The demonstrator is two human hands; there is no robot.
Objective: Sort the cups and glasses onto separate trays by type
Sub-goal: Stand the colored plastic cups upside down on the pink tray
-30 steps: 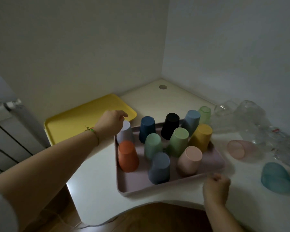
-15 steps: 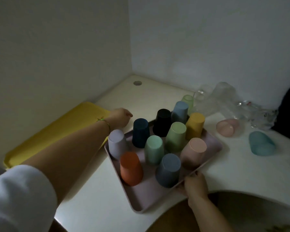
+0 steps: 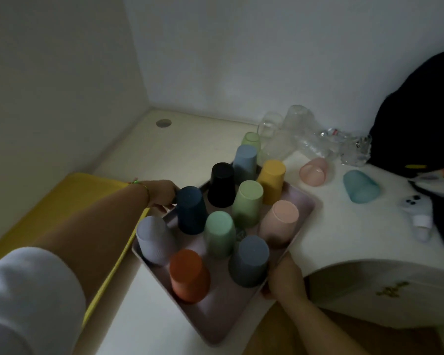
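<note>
— Gripping anything?

— Yes. My left hand [image 3: 162, 194] closes on the far rim of the pink tray [image 3: 215, 326]; my right hand [image 3: 283, 278] clamps its near edge, by the table's [image 3: 195, 147] curved cutout.

— Any labels?

— None I can read.

— Room?

— Bare tabletop toward the corner. The yellow tray [image 3: 69, 201] lies just left, partly under the pink one.

— The cups?

— Matte cups [image 3: 246, 203] stand upside down, close together on the pink tray. Clear glasses [image 3: 297, 134] crowd the wall.

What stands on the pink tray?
On the pink tray stand nine opaque cups upside down, among them an orange cup and a black cup. Whatever is under each cup is hidden. The hands grip opposite edges.
</note>
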